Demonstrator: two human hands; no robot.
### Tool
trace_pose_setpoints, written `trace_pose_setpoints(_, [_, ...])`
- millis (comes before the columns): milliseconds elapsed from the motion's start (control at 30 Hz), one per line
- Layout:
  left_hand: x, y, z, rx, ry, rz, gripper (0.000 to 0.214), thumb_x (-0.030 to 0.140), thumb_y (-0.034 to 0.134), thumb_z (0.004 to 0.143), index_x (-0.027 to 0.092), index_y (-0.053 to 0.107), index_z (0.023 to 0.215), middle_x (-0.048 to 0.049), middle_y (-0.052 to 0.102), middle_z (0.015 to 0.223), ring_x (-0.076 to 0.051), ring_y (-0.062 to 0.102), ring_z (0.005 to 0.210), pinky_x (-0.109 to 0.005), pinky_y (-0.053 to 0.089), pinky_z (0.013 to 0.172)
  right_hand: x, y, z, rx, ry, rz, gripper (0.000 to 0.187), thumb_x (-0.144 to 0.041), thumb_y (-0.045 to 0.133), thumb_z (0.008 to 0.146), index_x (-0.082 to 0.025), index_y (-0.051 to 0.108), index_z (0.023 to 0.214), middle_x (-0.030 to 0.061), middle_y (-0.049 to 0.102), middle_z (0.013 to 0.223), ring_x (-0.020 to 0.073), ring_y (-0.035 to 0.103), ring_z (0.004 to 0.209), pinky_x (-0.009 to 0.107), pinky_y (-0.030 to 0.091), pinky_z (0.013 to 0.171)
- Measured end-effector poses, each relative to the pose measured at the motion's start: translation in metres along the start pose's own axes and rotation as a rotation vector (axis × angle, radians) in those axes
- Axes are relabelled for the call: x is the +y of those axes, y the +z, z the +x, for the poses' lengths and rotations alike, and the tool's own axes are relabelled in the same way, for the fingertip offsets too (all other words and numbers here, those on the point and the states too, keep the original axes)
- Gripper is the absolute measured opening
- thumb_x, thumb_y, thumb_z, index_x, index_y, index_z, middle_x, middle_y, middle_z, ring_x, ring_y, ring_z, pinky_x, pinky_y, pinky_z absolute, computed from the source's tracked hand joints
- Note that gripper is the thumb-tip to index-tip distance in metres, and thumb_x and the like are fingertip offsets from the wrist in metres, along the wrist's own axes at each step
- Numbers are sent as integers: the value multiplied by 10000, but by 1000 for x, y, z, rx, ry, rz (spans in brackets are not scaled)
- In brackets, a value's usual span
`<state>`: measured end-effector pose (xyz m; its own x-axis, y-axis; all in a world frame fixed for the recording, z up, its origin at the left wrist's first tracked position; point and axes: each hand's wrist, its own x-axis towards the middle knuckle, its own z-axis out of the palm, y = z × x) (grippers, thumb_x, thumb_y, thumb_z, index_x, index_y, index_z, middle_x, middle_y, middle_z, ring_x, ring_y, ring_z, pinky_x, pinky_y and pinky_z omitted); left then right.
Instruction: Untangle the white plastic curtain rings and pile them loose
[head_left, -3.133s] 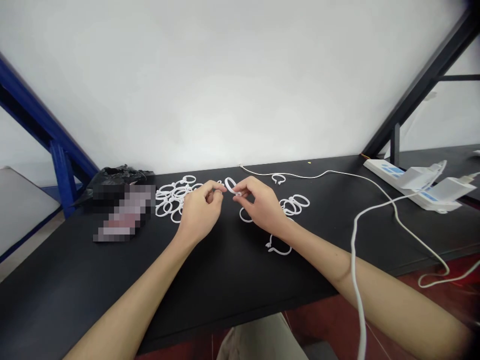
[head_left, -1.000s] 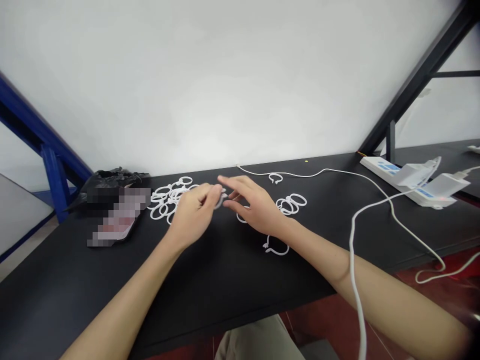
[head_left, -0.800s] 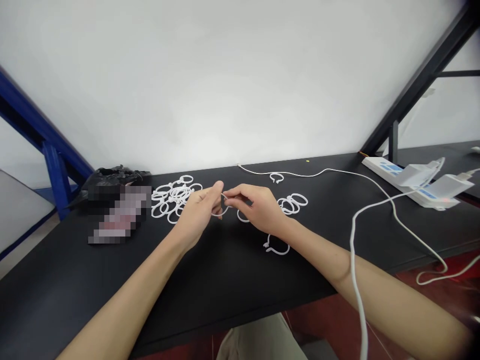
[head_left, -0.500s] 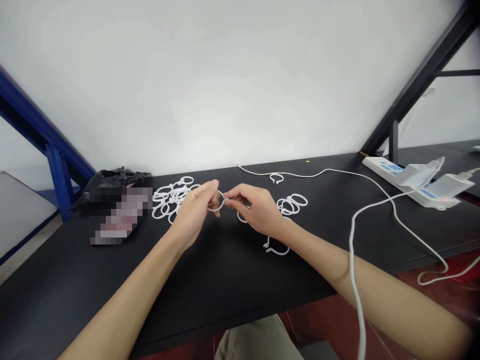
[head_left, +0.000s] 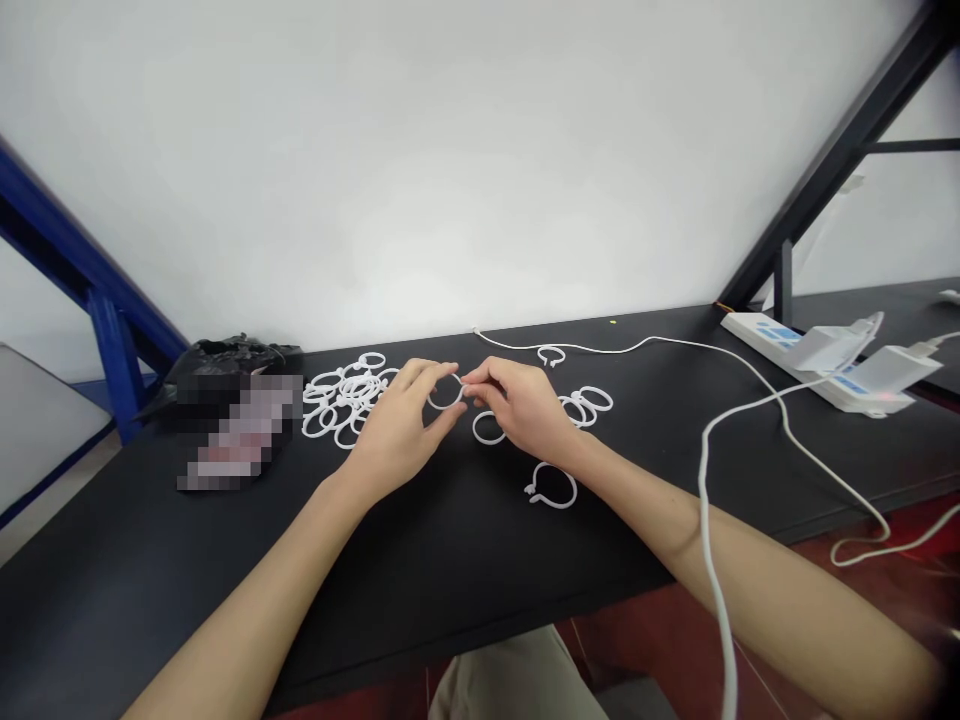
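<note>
A white plastic snap ring [head_left: 448, 405] is held above the black table between my two hands. My right hand [head_left: 517, 400] pinches its right edge between thumb and fingers. On the other side, my left hand [head_left: 401, 410] has its thumb and fingers spread apart around the ring, with the fingertips close to it; whether they touch it I cannot tell. Another white ring [head_left: 489, 428] lies under my right hand. Nearer the front lies an unclasped ring [head_left: 556, 505]. A pile of white rings [head_left: 346, 400] is left of my left hand.
Several rings [head_left: 592, 400] lie right of my right hand, and one open ring [head_left: 551, 350] lies farther back. A black plastic bag [head_left: 225, 360] sits at the left. At the right, a white cable [head_left: 709, 500] passes over my forearm from a power strip [head_left: 862, 395].
My left fingers have loosened from a pinch on the ring and spread apart. The ring has moved slightly right, still pinched by my right hand.
</note>
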<state>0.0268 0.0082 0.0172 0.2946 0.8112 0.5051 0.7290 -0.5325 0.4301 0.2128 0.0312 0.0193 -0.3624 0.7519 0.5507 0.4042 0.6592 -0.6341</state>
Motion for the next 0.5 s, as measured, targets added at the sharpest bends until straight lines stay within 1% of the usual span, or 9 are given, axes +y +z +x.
trace_pose_setpoints(67, [2,-3,0,-9,-15,18,321,340,593,902,236,563,1205,-39,603,1098,-168,590,882,-316,492,780,-1,0,0,0,10,-8,118,-193,549,915,-198,648,852,-3,711,819,116,630,695,250,479,679])
trace_pose_setpoints(167, [3,-5,0,-7,-17,44,283,362,641,870,236,604,1121,-25,609,1006,-177,588,874,-306,475,770,-1,1,0,-11,57,14,120,-177,541,910,-196,643,850,-2,712,819,117,639,695,252,481,677])
trace_pose_setpoints(267, [0,-3,0,-7,-1,75,282,379,638,870,233,610,1109,-28,616,998,-192,588,894,-314,467,773,0,2,1,-39,98,1,116,-189,545,914,-203,645,858,-6,718,813,122,646,707,265,484,701])
trace_pose_setpoints(333, [-4,-1,0,10,14,121,297,388,610,886,227,603,1136,-43,625,1023,-213,586,942,-339,465,812,2,2,1,-73,110,-51,101,-247,562,923,-210,649,956,-2,720,831,135,646,732,289,487,728])
trace_pose_setpoints(367, [-7,-1,1,30,14,163,306,384,588,898,219,598,1155,-57,629,1047,-231,580,979,-359,459,849,2,1,1,-95,111,-95,150,-293,580,920,-212,641,1029,9,720,866,151,647,775,308,491,751])
trace_pose_setpoints(433, [-14,-4,2,91,-32,295,336,363,537,917,191,588,1201,-100,630,1109,-279,556,1050,-411,434,912,4,-2,1,-163,93,-210,335,-411,632,881,-206,614,1146,52,704,979,205,633,918,365,493,821])
trace_pose_setpoints(500, [-23,-8,2,136,-134,458,383,343,490,924,151,577,1244,-152,617,1168,-337,530,1089,-462,416,918,6,-6,0,-263,57,-339,493,-530,692,799,-197,625,1157,98,666,1074,270,584,1031,434,479,884])
